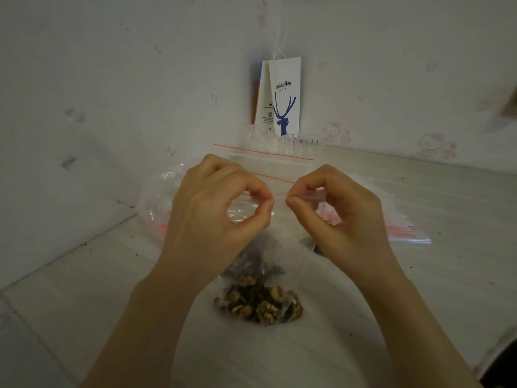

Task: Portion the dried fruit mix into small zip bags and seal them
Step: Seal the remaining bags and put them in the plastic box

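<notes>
A small clear zip bag (279,219) hangs above the table, held by its red-lined top strip. Its bottom is filled with dried fruit mix (258,302), walnuts and dark pieces, resting near the tabletop. My left hand (215,208) pinches the zip strip between thumb and forefinger near the middle. A finger's width to the right, my right hand (333,211) pinches the same strip. Behind the hands lies another clear zip bag (268,155) with a red line along its top.
A stack of flat zip bags (402,228) lies to the right on the pale table (84,289). A crumpled clear plastic bag (159,197) sits at the left. A white paper coffee bag (282,96) stands in the wall corner, a clear plastic cup (300,141) in front of it.
</notes>
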